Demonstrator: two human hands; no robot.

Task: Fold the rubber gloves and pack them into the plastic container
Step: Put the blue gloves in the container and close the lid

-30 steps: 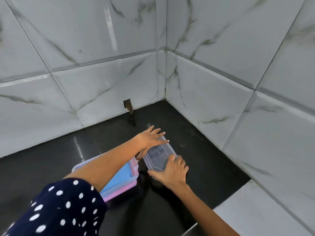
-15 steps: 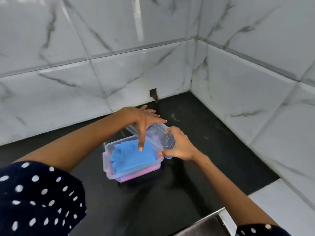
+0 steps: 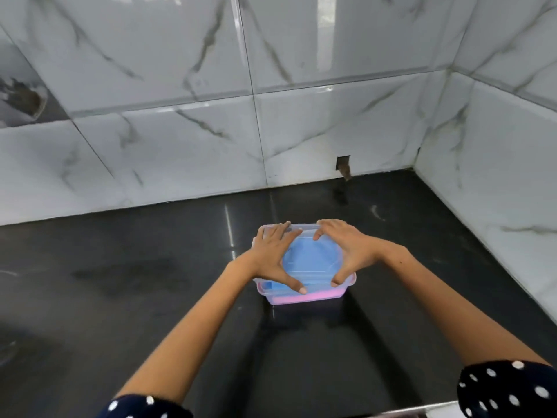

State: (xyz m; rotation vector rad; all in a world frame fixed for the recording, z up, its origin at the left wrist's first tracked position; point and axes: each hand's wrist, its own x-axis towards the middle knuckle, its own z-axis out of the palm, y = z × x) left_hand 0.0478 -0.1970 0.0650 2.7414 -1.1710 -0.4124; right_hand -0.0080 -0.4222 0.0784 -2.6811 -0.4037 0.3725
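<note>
A clear plastic container [image 3: 304, 298] sits on the black countertop, with folded blue rubber gloves [image 3: 312, 258] on top and a pink layer beneath, seen through the plastic. Its clear lid [image 3: 305, 227] lies over the top. My left hand [image 3: 275, 257] presses flat on the lid's left side, fingers spread from the far edge to the near edge. On the right side my right hand [image 3: 349, 251] presses down in the same way. Each hand covers its end of the lid.
The glossy black countertop [image 3: 150, 282] runs into a corner of white marble-tile walls [image 3: 497, 176] at the back and right. A small notch [image 3: 343, 165] breaks the back wall at its base. A metal edge [image 3: 401, 410] shows at the bottom right.
The lid, held tilted beside the container half a second ago, now lies on top of it. Both hands have moved onto the lid. The view has swung left and centred on the container.
</note>
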